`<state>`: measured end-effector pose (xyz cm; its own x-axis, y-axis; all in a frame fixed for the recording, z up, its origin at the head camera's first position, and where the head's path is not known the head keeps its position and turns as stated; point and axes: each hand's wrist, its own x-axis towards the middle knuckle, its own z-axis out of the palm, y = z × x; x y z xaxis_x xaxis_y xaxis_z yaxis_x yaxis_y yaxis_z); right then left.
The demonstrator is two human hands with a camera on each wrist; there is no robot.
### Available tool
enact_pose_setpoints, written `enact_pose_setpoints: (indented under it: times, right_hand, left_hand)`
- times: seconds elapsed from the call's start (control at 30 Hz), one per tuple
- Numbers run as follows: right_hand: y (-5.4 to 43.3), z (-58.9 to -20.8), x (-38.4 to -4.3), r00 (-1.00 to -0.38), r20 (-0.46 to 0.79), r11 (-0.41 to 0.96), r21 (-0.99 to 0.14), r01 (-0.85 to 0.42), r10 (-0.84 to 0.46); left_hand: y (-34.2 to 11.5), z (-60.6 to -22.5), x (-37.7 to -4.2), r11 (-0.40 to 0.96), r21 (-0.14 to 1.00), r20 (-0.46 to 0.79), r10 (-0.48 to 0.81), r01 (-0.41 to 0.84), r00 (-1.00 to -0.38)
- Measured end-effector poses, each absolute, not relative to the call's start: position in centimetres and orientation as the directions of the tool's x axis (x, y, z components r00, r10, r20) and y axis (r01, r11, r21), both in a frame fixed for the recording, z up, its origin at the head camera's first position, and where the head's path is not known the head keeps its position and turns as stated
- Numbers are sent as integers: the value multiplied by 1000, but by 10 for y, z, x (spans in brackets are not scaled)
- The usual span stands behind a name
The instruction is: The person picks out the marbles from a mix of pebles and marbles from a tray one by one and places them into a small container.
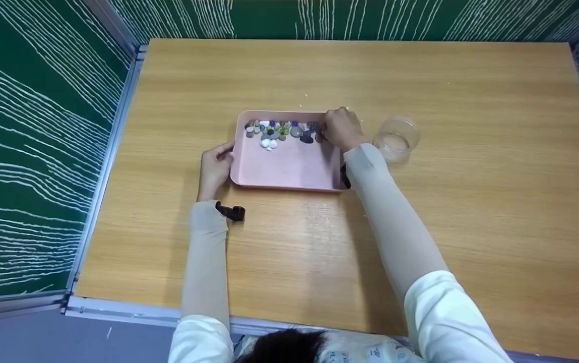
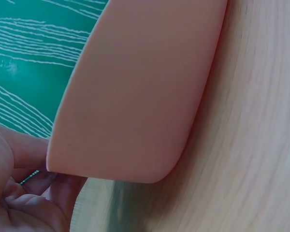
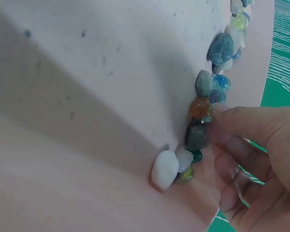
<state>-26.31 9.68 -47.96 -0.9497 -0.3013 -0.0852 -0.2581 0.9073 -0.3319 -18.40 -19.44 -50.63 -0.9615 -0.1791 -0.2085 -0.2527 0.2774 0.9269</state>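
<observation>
Left hand [image 1: 213,169], fingers bent, grips tray [image 1: 299,169]; right hand [image 1: 344,130], fingers curled at stones [image 1: 283,130], hold unclear from here; likely arranging; next calls for precise placement.

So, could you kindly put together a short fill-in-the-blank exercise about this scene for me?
1. The shallow tray is ____ in colour.
2. Of the tray's four sides, the left hand touches the ____ one.
3. In the head view, the clear round container stands to the ____ of the tray.
4. In the head view, the pebbles nearest the person are ____.

Missing words: pink; left; right; white.
</observation>
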Motion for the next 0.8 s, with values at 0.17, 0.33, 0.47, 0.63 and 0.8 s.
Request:
enact_pose_setpoints:
  times: [0.17, 0.33, 0.47, 0.63, 0.8]
  right_hand:
    - [98, -480, -262, -948, -105, 912, -321, -254, -301]
    - [98, -479, -262, -949, -101, 913, -319, -252, -298]
    - [98, -479, -262, -950, -124, 912, -340, -230, -286]
    - [98, -478, -262, -948, -148, 904, -372, -211, -283]
    - [98, -479, -263, -949, -159, 902, -386, -194, -272]
  left_hand:
    - [-193, -505, -184, 216, 937, -236, -191, -275, -953]
    - [-192, -506, -183, 194, 941, -239, -195, -276, -951]
    - [-193, -506, -183, 204, 941, -234, -190, -272, -953]
    - [-194, -507, -184, 218, 938, -231, -193, -271, -954]
    - [-194, -507, -184, 224, 939, -221, -182, -259, -958]
